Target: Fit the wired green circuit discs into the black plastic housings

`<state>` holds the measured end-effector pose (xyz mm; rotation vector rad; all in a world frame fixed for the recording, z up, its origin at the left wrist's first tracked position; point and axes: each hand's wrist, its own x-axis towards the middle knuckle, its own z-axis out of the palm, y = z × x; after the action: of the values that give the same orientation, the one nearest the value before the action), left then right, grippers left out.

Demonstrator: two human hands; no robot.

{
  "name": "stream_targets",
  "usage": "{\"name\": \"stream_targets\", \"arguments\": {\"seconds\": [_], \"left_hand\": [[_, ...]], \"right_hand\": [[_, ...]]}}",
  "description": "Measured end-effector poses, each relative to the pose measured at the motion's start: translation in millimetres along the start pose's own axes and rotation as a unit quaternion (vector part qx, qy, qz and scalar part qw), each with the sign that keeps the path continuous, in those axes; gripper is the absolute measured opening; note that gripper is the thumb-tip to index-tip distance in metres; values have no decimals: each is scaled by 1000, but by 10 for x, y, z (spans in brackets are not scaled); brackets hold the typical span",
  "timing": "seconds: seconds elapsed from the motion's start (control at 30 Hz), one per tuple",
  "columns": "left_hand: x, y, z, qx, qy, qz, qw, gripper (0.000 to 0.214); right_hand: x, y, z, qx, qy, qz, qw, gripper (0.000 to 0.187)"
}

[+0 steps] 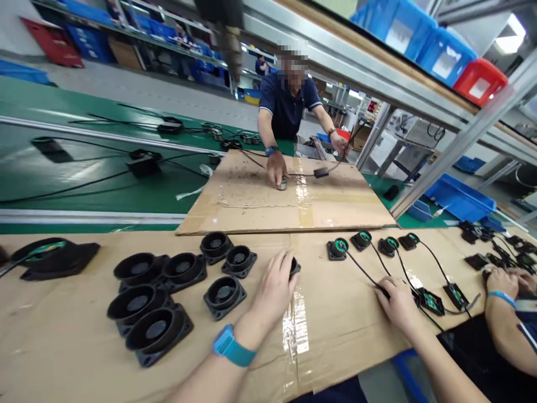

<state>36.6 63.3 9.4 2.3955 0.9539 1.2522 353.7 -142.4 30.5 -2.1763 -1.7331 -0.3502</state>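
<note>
My left hand (272, 285), with a blue band at the wrist, is closed round a small black fan-like housing (296, 267) on the cardboard. Fingers hide most of that piece. To its left stand several similar round black housings (224, 295) with square flanges, some larger. On the other side, my right hand (397, 302) is closed on the end of a black cable (363, 270); whatever sits under the palm is hidden. That cable leads to a round black part with a green circuit board (338, 247). More such cabled parts (389, 245) lie alongside, linked to small open black boxes (431, 302).
Across the bench a co-worker (287, 101) handles a small round part and a cable on a raised cardboard sheet (251, 207). At the right edge another person's hands (503, 282) are among black parts. A metal shelf frame (444, 148) and a hanging tool (230, 45) are overhead.
</note>
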Motion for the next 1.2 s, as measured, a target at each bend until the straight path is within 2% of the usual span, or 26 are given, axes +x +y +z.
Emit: {"name": "stream_targets", "arguments": {"seconds": [0.07,0.13,0.2,0.27,0.37,0.47,0.53,0.63,0.73,0.83,0.93,1.0,1.1,1.13,1.2], "left_hand": [[-14,-19,76,-45,13,-35,998,61],[-19,-36,118,-82,25,-71,994,67],[-18,-46,135,-111,33,-93,989,67],[-14,-48,144,-128,39,-101,986,61],[-7,-60,159,-141,43,-104,984,52],[9,-84,148,-147,50,-122,980,51],[29,-86,97,-144,50,-139,978,55],[83,-75,-26,-142,31,-152,978,62],[150,-82,-110,-149,5,-163,975,68],[179,-98,-130,-148,-26,-165,975,70],[181,-117,-129,-147,-42,-155,976,62],[189,-135,-129,-149,-32,-158,976,55],[215,-167,-135,-140,0,-176,974,50],[223,-178,-135,-140,12,-182,973,49],[230,-198,-133,-145,28,-183,972,47]], "right_hand": [[163,135,-68,-23,34,19,999,34],[421,80,-170,-11,59,12,998,39],[801,-189,-242,30,67,-35,997,39],[1318,-607,-229,61,62,-106,991,32],[2275,-1287,-40,33,27,-193,980,30],[3224,-1840,222,-62,-21,-239,969,53],[3718,-2119,381,-108,-64,-250,960,67],[4207,-2418,597,-125,-129,-249,952,74],[4477,-2580,771,-124,-185,-235,946,60],[4513,-2610,794,-124,-206,-211,947,42],[4182,-2524,600,-103,-194,-216,951,37],[3728,-2408,373,-67,-175,-229,955,36],[2818,-2165,19,17,-131,-224,965,36],[2500,-2082,-64,50,-123,-215,968,39],[1911,-1956,-138,68,-142,-189,969,32]]}}
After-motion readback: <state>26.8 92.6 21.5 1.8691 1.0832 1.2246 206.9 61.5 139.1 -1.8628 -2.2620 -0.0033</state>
